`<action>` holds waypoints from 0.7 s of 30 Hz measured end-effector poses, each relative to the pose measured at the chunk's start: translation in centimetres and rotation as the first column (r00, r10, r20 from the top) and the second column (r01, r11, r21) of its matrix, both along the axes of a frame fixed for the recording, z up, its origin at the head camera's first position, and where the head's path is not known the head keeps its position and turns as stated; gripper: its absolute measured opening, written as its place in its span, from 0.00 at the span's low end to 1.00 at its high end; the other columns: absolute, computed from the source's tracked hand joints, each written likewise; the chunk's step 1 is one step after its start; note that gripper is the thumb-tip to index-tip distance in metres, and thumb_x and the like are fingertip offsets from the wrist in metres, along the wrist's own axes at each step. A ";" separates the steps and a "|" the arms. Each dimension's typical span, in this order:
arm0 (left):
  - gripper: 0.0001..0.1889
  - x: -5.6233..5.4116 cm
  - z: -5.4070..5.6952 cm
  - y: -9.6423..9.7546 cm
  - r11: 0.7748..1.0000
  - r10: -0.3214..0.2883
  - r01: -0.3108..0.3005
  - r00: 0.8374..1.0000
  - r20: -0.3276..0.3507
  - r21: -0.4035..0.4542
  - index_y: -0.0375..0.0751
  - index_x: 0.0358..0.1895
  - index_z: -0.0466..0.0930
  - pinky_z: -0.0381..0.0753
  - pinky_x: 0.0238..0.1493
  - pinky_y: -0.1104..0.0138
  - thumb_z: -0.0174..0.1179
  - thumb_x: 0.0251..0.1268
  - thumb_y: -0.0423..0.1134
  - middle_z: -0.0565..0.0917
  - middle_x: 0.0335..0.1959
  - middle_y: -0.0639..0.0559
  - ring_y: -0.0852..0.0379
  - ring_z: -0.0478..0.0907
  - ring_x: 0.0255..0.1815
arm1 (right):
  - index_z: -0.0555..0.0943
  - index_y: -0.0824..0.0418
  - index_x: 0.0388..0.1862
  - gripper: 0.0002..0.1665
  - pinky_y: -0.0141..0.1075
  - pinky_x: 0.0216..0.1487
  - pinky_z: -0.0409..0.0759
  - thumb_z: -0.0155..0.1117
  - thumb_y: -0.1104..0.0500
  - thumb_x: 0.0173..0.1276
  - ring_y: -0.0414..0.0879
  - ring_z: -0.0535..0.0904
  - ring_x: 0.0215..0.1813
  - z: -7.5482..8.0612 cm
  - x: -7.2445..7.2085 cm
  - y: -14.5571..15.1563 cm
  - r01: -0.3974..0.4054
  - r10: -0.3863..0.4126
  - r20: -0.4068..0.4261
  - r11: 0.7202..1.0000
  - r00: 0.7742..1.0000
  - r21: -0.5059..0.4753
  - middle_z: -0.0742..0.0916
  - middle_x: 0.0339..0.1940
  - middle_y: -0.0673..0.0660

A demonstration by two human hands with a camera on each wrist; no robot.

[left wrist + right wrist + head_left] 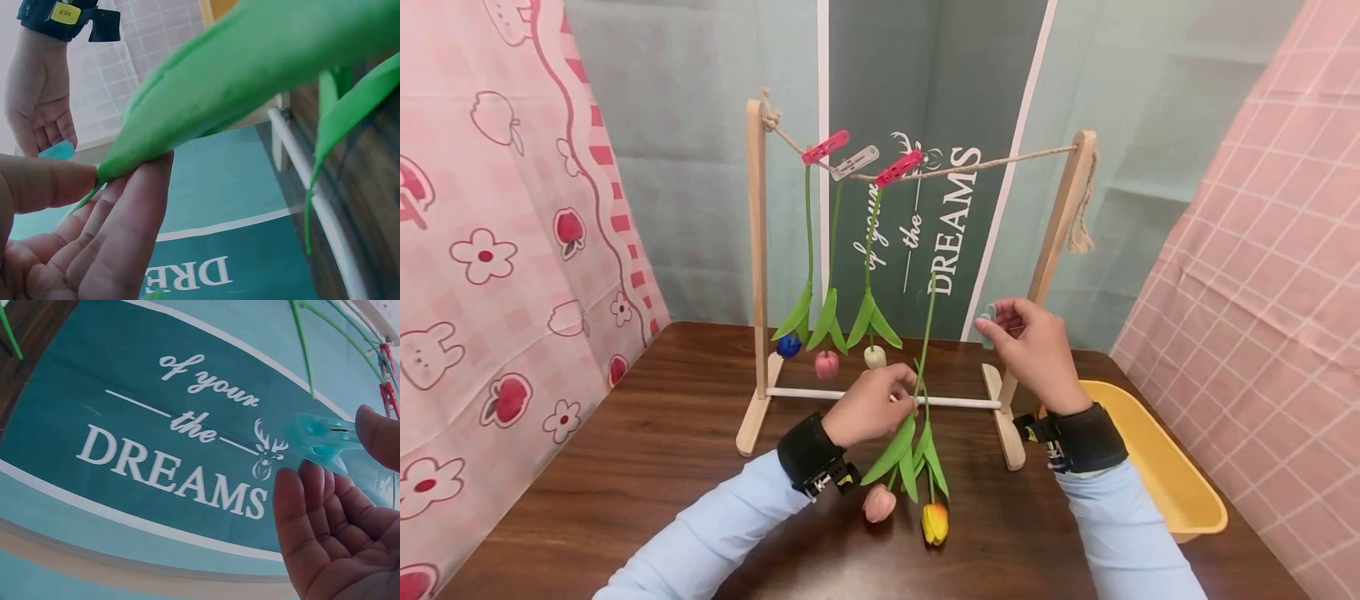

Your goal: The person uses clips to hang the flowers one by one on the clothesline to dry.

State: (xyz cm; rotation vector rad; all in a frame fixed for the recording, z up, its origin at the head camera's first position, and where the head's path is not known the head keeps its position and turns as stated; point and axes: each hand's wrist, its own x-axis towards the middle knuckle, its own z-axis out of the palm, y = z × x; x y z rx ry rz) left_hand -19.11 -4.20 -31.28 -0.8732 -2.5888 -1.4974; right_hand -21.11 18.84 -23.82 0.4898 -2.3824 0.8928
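Observation:
My left hand [874, 406] pinches an artificial pink tulip [878, 504] near its leaves, thumb against fingers around the green stem base [106, 175]. The flower head points down and the stem reaches upward. Between the thumb and fingers of my right hand [1036, 354] is a translucent teal clothespin [322, 437], level with the upper stem and to its right. A yellow-orange tulip [935, 525] lies just right of the pink one. Behind, a blue tulip [787, 346], another pink tulip [827, 365] and a white tulip [874, 357] hang upside down from a rope [1000, 161].
Two red clothespins, a left one [826, 147] and a right one [899, 168], and a clear clothespin [855, 162] grip the rope. It spans a wooden frame [757, 250] with a white lower bar [955, 402]. A yellow basin [1187, 492] stands right on the brown table [692, 467].

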 end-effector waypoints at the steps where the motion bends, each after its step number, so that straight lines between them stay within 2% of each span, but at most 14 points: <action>1: 0.07 0.0 0.2 0.0 1.000 -0.002 0.002 1.000 -0.023 -0.002 0.34 0.44 0.77 0.73 0.19 0.70 0.60 0.64 0.28 0.83 0.25 0.52 0.62 0.74 0.15 | 0.80 0.68 0.43 0.17 0.41 0.39 0.75 0.68 0.54 0.67 0.50 0.78 0.35 0.3 0.0 -0.1 -0.001 0.001 -0.009 1.000 1.000 -0.002 0.83 0.33 0.60; 5: 0.07 0.0 1.0 0.1 1.000 0.002 -0.003 0.993 -0.116 -0.009 0.36 0.43 0.78 0.75 0.26 0.70 0.61 0.64 0.28 0.83 0.25 0.54 0.64 0.77 0.23 | 0.80 0.68 0.42 0.16 0.33 0.37 0.74 0.68 0.55 0.66 0.48 0.78 0.34 1.5 0.0 -0.4 -0.015 0.014 -0.046 1.000 0.999 -0.018 0.83 0.32 0.59; 8: 0.07 0.1 1.7 0.2 1.000 0.011 -0.013 0.988 -0.155 -0.014 0.39 0.44 0.78 0.76 0.34 0.70 0.61 0.64 0.29 0.83 0.27 0.55 0.65 0.79 0.29 | 0.80 0.68 0.42 0.16 0.28 0.36 0.72 0.68 0.55 0.66 0.47 0.78 0.34 2.4 -0.1 -0.7 -0.029 0.025 -0.089 0.999 0.996 -0.038 0.83 0.32 0.59; 16: 0.07 0.0 3.3 0.0 0.999 0.021 -0.027 0.981 -0.192 -0.030 0.40 0.46 0.77 0.78 0.36 0.70 0.60 0.67 0.31 0.86 0.30 0.52 0.66 0.81 0.32 | 0.80 0.67 0.43 0.16 0.30 0.39 0.73 0.68 0.55 0.66 0.48 0.79 0.36 4.4 0.0 -1.8 -0.043 0.039 -0.169 0.999 0.985 -0.025 0.83 0.33 0.59; 21: 0.07 -0.4 3.9 -0.2 0.998 0.034 -0.044 0.974 -0.223 -0.039 0.42 0.47 0.77 0.78 0.35 0.70 0.59 0.69 0.33 0.86 0.31 0.55 0.66 0.81 0.32 | 0.80 0.69 0.42 0.15 0.26 0.39 0.73 0.69 0.58 0.66 0.48 0.79 0.36 5.3 -0.2 -2.4 -0.084 0.073 -0.214 0.996 0.974 -0.041 0.83 0.33 0.60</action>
